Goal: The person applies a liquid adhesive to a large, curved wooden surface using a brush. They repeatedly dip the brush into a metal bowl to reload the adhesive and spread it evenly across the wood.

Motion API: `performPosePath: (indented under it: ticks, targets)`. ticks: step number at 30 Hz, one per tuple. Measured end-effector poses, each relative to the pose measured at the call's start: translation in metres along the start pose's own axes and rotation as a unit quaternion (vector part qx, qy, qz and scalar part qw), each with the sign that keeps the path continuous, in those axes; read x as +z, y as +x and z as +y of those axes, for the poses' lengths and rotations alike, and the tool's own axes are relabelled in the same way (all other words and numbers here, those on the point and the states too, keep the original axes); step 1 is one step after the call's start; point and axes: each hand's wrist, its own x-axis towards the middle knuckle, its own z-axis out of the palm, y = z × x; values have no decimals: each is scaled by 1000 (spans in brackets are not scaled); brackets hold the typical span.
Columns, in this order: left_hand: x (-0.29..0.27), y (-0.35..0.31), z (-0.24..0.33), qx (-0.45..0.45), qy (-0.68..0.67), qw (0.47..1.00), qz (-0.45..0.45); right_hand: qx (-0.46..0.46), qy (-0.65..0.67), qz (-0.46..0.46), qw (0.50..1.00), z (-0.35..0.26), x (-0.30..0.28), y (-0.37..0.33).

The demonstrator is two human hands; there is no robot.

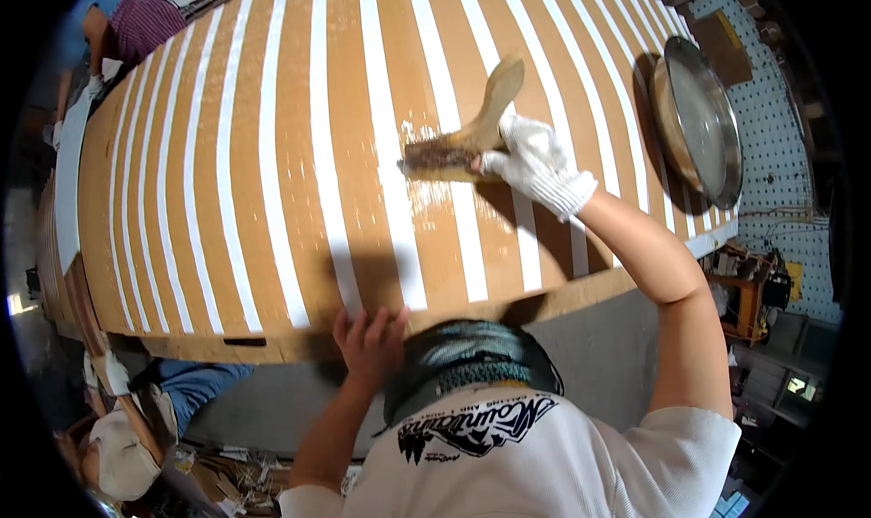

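Note:
In my right hand (542, 162), which wears a white knit glove, is a wide wooden-handled brush (490, 110). Its dark bristle end points left and lies over brown sheet material (298, 155) crossed by long white strips (386, 137). Wet, shiny streaks surround the bristles, on both brown and white. My left hand (369, 347) is bare. Its fingers are apart, and their tips rest at the near edge of the striped surface, with nothing held.
A round metal basin (712, 123) with greyish contents stands at the far right. Two other people work on the left: one in a purple checked garment (145, 24), one in a pale cap (127, 468). A perforated blue panel (771, 137) lies beyond the basin.

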Motion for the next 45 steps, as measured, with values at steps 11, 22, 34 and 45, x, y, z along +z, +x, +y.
performPosePath:
  ticks: [11,22,34,45]
  targets:
    - [-2,-16,-7,28,17,997,-70,4,-54,164,985,65,-49,302]
    - [-6,-30,-5,14,19,995,-96,-74,-180,338,921,106,-46,405]
    - [7,-9,-1,7,-3,1000,-11,-264,-88,185,943,41,27,17]
    - [13,-14,3,1,-28,999,24,-253,-30,-60,965,38,46,-135]
